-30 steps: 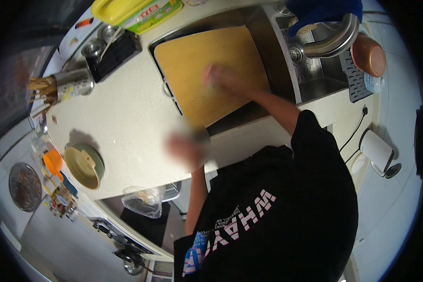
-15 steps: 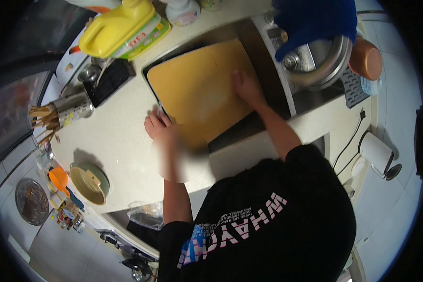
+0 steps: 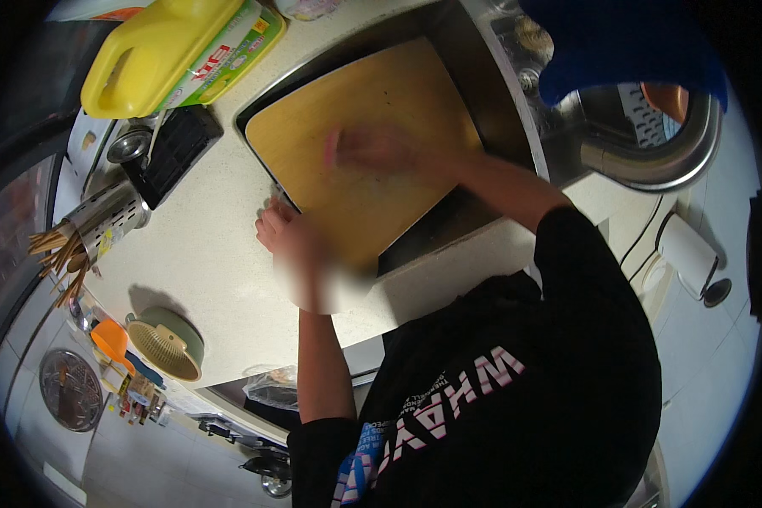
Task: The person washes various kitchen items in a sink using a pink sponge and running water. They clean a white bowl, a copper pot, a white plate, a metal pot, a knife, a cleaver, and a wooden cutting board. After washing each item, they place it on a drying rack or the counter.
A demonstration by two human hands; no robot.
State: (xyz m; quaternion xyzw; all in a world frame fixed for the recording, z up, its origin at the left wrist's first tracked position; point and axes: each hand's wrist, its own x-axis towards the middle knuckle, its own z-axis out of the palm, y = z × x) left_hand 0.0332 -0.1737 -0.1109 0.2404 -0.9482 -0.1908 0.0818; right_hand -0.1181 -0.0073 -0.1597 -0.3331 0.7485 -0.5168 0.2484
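Note:
A wooden cutting board (image 3: 364, 110) lies tilted across the sink (image 3: 483, 93) in a pale speckled counter (image 3: 203, 254). My left hand (image 3: 284, 233) sits at the board's near left edge, fingers curled against it. My right hand (image 3: 372, 148) rests on the middle of the board and is smeared by motion. Whether it holds anything I cannot tell. Both bare forearms reach out of a black short-sleeved shirt.
A yellow jug (image 3: 152, 51) on a green pack stands at the back left, beside a black rack (image 3: 178, 148). A metal holder of wooden chopsticks (image 3: 102, 224) and a green colander (image 3: 169, 343) stand left. A metal faucet (image 3: 652, 144) curves at right under a blue object (image 3: 618, 42).
My left hand came up from the counter to the board's left edge. My right hand slid over the board toward its middle. The view shifted closer to the sink.

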